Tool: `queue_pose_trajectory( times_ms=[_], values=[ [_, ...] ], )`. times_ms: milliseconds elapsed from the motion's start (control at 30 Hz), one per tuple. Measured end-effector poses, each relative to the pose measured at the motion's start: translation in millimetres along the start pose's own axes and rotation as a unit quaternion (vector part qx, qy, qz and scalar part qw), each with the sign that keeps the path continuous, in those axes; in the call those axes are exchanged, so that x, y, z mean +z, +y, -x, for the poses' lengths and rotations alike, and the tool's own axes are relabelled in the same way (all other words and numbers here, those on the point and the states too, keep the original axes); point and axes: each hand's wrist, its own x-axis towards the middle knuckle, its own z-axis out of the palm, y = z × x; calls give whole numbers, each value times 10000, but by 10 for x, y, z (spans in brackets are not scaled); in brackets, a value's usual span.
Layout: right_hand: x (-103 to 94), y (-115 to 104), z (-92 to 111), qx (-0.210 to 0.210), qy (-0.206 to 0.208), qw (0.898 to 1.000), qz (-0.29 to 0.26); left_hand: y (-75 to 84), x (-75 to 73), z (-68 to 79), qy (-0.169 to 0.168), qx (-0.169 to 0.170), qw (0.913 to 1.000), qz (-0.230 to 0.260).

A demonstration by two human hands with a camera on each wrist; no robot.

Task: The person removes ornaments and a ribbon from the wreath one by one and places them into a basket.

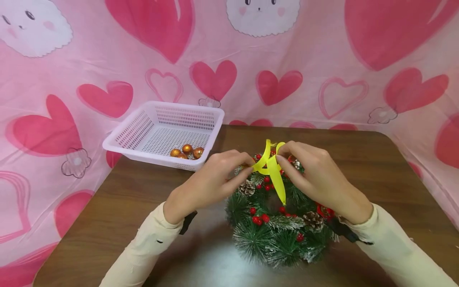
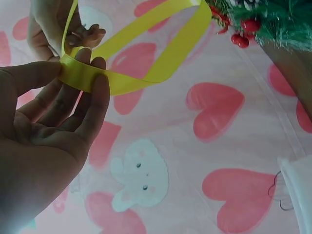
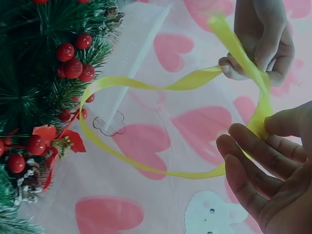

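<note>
A yellow ribbon point(image 1: 275, 179) runs in a loop at the far side of a green wreath point(image 1: 265, 235), which lies on the table and carries red berries and pinecones. My left hand point(image 1: 215, 175) pinches one part of the ribbon between thumb and fingers. Opposite it, my right hand point(image 1: 315, 171) pinches another part. One ribbon tail hangs down over the wreath's middle. In the left wrist view the ribbon point(image 2: 83, 75) bends across the left fingertips. The right wrist view has the loop point(image 3: 151, 87) spread out beside the wreath point(image 3: 29, 97).
A white plastic basket point(image 1: 163, 161) stands at the back left of the brown table point(image 1: 118, 223). Several gold-orange balls point(image 1: 187, 148) lie in its near right corner. Pink cloth point(image 1: 244, 95) with hearts hangs behind the table and at both sides.
</note>
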Motion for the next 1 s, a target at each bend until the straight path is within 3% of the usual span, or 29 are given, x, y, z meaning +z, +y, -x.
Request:
queue_pose_trajectory(
  times_ms=[400,1000],
  values=[
    [96,86,-392,-464,123,9988,-84,-151,-166,68,429,-155,9988,-185],
    [451,133,-962,-511,-116,9985,185,-374,-502,161,1059,-958,9887,-467]
  ],
)
